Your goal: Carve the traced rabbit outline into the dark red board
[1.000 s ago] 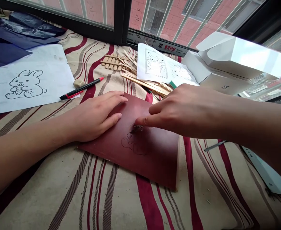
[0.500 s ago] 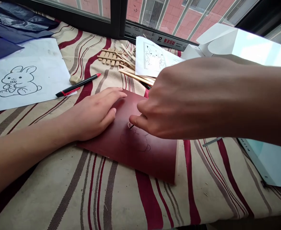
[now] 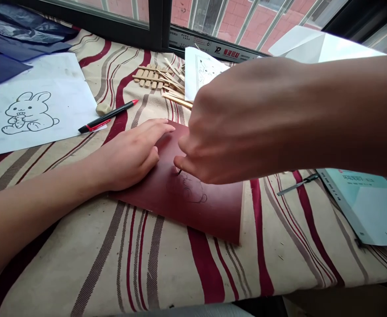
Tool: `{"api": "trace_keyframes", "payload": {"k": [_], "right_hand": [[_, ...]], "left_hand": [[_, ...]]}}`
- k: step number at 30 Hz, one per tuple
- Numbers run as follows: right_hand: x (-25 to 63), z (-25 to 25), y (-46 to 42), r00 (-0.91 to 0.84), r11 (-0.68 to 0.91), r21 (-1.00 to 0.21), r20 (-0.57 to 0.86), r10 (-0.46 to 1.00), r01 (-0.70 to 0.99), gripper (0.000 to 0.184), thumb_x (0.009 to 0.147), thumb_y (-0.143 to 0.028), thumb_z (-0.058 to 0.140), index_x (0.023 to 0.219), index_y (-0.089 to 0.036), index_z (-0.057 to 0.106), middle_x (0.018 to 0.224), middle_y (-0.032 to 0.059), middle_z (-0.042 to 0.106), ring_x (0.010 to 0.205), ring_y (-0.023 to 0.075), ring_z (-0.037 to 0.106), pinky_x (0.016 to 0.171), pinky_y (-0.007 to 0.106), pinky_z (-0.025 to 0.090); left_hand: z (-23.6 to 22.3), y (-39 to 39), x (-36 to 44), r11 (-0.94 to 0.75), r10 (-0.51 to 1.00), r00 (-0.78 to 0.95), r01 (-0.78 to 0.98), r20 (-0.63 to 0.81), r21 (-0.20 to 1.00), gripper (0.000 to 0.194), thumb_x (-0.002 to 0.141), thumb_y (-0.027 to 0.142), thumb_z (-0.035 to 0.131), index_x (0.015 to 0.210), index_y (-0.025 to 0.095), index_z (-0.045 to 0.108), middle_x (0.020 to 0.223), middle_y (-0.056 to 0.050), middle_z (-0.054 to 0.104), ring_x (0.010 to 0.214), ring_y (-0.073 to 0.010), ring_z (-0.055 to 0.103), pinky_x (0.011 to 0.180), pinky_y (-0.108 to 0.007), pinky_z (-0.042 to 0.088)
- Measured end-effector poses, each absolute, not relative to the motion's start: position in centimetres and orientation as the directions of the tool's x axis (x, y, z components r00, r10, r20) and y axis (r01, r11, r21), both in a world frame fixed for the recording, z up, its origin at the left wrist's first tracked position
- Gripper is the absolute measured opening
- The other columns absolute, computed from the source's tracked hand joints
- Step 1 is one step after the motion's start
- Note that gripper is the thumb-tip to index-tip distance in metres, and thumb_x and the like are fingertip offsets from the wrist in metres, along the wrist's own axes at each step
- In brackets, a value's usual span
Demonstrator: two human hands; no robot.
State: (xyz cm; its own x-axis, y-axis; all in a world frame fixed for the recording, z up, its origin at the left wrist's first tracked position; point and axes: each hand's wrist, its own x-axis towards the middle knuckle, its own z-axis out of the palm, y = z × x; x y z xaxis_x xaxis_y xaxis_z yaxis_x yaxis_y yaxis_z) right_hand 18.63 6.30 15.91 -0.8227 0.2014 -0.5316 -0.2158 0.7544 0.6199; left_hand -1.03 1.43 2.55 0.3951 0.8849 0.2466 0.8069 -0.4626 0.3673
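A dark red board (image 3: pixel 213 220) lies flat on the striped cloth, with a thin line drawing (image 3: pixel 195 193) on its surface. My left hand (image 3: pixel 130 154) rests with outstretched fingers on the board's left part. Over the board's right part, my right hand (image 3: pixel 219 132) is closed round a thin tool, of which only a short dark tip (image 3: pixel 179 172) shows below the fingers. That tip meets the board at the drawing's upper left. The rest of the tool is hidden by the hand, so its kind is unclear.
A rabbit drawing on white paper (image 3: pixel 64 101) lies left, near a black-and-red pen (image 3: pixel 110 115) and a beige lump (image 3: pixel 103 108). Wooden sticks (image 3: pixel 150 77) and another printed sheet (image 3: pixel 191 72) lie behind. A flat metal tool (image 3: pixel 295 187) and a pale book (image 3: pixel 371 211) sit right.
My right hand has shifted slightly left and up in view, the tool tip still on the board. The left hand stays put; the view has moved a little.
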Motion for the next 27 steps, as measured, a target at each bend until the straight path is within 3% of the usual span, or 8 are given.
{"api": "trace_keyframes", "payload": {"k": [4, 8, 11, 14, 16, 19, 23, 27], "right_hand": [[18.4, 16.0, 7.3, -0.766, 0.828, 0.503, -0.625, 0.150, -0.249, 0.022, 0.084, 0.001, 0.062, 0.078, -0.018, 0.071, 0.043, -0.0066, 0.026, 0.097, 0.0411, 0.080, 0.076, 0.051, 0.060], [18.5, 15.7, 8.3, -0.739, 0.874, 0.465, -0.636, 0.221, -0.139, 0.027, 0.097, -0.006, 0.058, 0.107, -0.016, 0.081, 0.059, -0.0035, 0.063, 0.095, 0.0305, 0.083, 0.078, 0.042, 0.060], [18.4, 15.8, 7.8, -0.795, 0.911, 0.409, -0.568, 0.213, -0.047, 0.027, 0.106, -0.019, 0.056, 0.091, -0.011, 0.078, 0.084, -0.0012, 0.081, 0.115, 0.0220, 0.078, 0.086, 0.031, 0.057], [18.1, 16.2, 6.7, -0.806, 0.921, 0.389, -0.554, 0.208, -0.030, 0.048, 0.110, -0.029, 0.049, 0.068, -0.010, 0.066, 0.092, -0.0030, 0.082, 0.130, 0.0225, 0.070, 0.090, 0.027, 0.054], [17.9, 16.4, 6.3, -0.779, 0.881, 0.459, -0.591, 0.209, -0.112, 0.040, 0.102, -0.020, 0.060, 0.064, -0.010, 0.063, 0.086, -0.0015, 0.080, 0.135, 0.0307, 0.068, 0.094, 0.035, 0.056], [17.8, 16.4, 6.5, -0.747, 0.837, 0.507, -0.633, 0.202, -0.203, 0.021, 0.091, -0.004, 0.067, 0.071, -0.012, 0.068, 0.077, 0.0002, 0.078, 0.129, 0.0373, 0.073, 0.095, 0.047, 0.058], [18.2, 16.0, 7.3, -0.752, 0.880, 0.460, -0.620, 0.226, -0.114, 0.021, 0.100, -0.008, 0.060, 0.086, -0.012, 0.074, 0.087, -0.0001, 0.082, 0.126, 0.0294, 0.075, 0.097, 0.042, 0.056], [19.3, 15.7, 7.3, -0.775, 0.921, 0.377, -0.554, 0.304, 0.092, 0.017, 0.102, -0.015, 0.067, 0.091, -0.013, 0.081, 0.085, 0.0021, 0.084, 0.112, 0.0255, 0.080, 0.090, 0.038, 0.054]], "left_hand": [[2.7, 0.9, -0.8, -0.426, 0.900, 0.350, 0.831, 0.258, 0.358, 0.053, 0.105, 0.029, 0.032, 0.152, 0.023, 0.056, 0.168, -0.004, 0.060, 0.148, -0.0277, 0.061, 0.130, -0.043, 0.048], [2.7, 1.1, -1.1, -0.465, 0.881, 0.390, 0.819, 0.268, 0.336, 0.055, 0.102, 0.025, 0.035, 0.154, 0.021, 0.054, 0.166, -0.004, 0.062, 0.148, -0.0260, 0.062, 0.129, -0.042, 0.049], [3.1, 1.1, -1.1, -0.467, 0.882, 0.403, 0.820, 0.246, 0.331, 0.057, 0.103, 0.024, 0.033, 0.157, 0.018, 0.051, 0.166, -0.007, 0.062, 0.148, -0.0248, 0.062, 0.128, -0.041, 0.050], [3.7, 1.0, -0.8, -0.444, 0.895, 0.392, 0.825, 0.211, 0.350, 0.057, 0.105, 0.024, 0.029, 0.157, 0.014, 0.050, 0.166, -0.011, 0.061, 0.149, -0.0240, 0.060, 0.130, -0.040, 0.046], [4.0, 0.9, -0.7, -0.442, 0.897, 0.401, 0.823, 0.188, 0.357, 0.058, 0.104, 0.026, 0.030, 0.158, 0.012, 0.049, 0.167, -0.013, 0.059, 0.149, -0.0263, 0.059, 0.131, -0.043, 0.047], [4.1, 0.7, -0.7, -0.429, 0.903, 0.394, 0.826, 0.169, 0.366, 0.058, 0.104, 0.027, 0.032, 0.159, 0.017, 0.049, 0.170, -0.011, 0.057, 0.149, -0.0292, 0.059, 0.129, -0.049, 0.049], [4.0, 0.7, -0.9, -0.430, 0.903, 0.388, 0.827, 0.186, 0.362, 0.058, 0.104, 0.024, 0.029, 0.158, 0.020, 0.050, 0.170, -0.008, 0.058, 0.151, -0.0290, 0.059, 0.130, -0.051, 0.049], [3.2, 1.2, -1.3, -0.447, 0.893, 0.394, 0.829, 0.218, 0.337, 0.063, 0.100, 0.024, 0.029, 0.158, 0.019, 0.052, 0.170, -0.008, 0.058, 0.154, -0.0285, 0.058, 0.133, -0.049, 0.046]]}}
